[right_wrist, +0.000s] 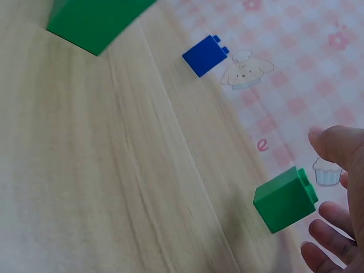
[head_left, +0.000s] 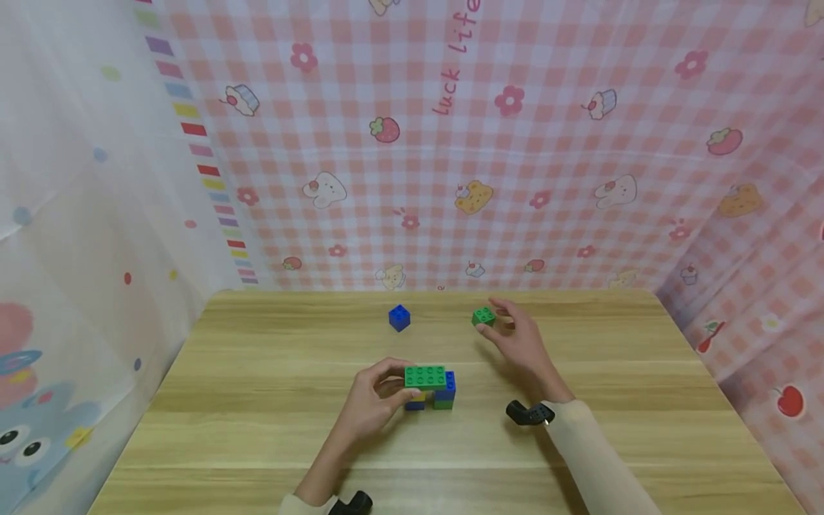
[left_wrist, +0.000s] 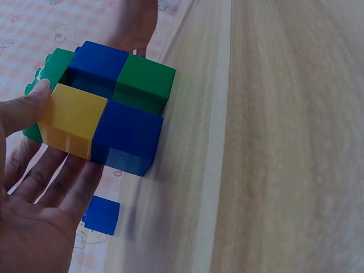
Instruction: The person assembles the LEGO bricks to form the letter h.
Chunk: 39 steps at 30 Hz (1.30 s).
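Two hands work with toy building blocks on a wooden worktop (head_left: 257, 400).

Mid-worktop, the left hand (head_left: 370, 404) grips a block stack (head_left: 430, 387): green studded plate over blue, green and yellow cubes, thumb on the yellow. Farther back, the right hand (head_left: 523, 343) has loosely spread fingers (right_wrist: 335, 145) just around a small green cube (head_left: 483, 316), whether touching is unclear. A blue cube (head_left: 399, 317) sits apart.

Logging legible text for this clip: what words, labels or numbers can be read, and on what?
"luck life": pink lettering running upward on the checked backdrop cloth, cut off at the frame's top edge.
Single pink letter on the same cloth in the right wrist view: blurred, unreadable.
The bricks carry no readable text.
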Each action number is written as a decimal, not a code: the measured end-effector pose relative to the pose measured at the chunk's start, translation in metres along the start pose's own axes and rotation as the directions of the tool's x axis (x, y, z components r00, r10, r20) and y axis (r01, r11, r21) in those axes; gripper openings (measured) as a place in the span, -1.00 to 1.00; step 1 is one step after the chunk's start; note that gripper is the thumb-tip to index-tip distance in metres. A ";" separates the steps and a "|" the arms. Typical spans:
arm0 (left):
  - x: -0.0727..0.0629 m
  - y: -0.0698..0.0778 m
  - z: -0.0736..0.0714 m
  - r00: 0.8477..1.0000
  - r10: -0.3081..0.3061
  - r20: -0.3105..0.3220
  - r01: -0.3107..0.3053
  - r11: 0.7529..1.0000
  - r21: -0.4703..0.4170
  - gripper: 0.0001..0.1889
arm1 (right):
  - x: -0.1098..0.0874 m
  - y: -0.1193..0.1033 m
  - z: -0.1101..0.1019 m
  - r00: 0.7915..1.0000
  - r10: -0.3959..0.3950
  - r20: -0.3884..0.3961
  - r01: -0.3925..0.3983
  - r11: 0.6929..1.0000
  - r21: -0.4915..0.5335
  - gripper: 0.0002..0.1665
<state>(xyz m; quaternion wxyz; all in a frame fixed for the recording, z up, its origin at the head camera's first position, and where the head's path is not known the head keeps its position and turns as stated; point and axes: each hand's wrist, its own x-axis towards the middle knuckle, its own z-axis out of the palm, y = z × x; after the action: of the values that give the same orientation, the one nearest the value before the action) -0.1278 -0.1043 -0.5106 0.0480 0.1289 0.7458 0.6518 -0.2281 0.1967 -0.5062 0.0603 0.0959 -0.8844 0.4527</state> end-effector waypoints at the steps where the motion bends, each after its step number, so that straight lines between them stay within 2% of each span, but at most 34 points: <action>1: 0.000 0.000 0.000 1.000 -0.002 -0.002 0.002 1.000 0.003 -0.66 | 0.001 0.002 0.001 1.000 0.011 0.000 -0.011 1.000 0.005 -0.20; 6: 0.000 0.000 0.000 1.000 -0.014 -0.006 0.014 1.000 0.009 -0.65 | 0.006 0.011 0.003 0.996 0.094 0.009 -0.094 0.995 0.040 -0.15; 10: 0.000 0.000 0.000 1.000 -0.012 0.002 0.012 1.000 -0.003 -0.64 | 0.008 0.014 0.007 0.992 0.122 0.023 -0.124 0.989 0.086 -0.17; 15: -0.001 0.000 0.000 1.000 -0.019 0.001 0.019 1.000 -0.004 -0.64 | 0.009 0.017 0.011 0.990 0.141 0.022 -0.143 0.985 0.095 -0.24; 24: -0.001 -0.001 -0.001 1.000 -0.013 0.003 0.013 1.000 -0.003 -0.64 | 0.016 0.018 0.017 0.985 0.172 0.017 -0.173 0.984 0.039 -0.31; 39: 0.000 -0.001 -0.001 1.000 -0.022 -0.005 0.022 1.000 0.004 -0.64 | 0.014 0.016 0.016 0.986 0.160 -0.034 -0.160 0.987 0.017 -0.42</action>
<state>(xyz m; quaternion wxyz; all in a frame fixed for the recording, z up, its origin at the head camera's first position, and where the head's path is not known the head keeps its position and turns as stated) -0.1284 -0.1049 -0.5112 0.0530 0.1193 0.7488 0.6499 -0.2457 0.1910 -0.5255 0.0384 0.0170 -0.8849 0.4638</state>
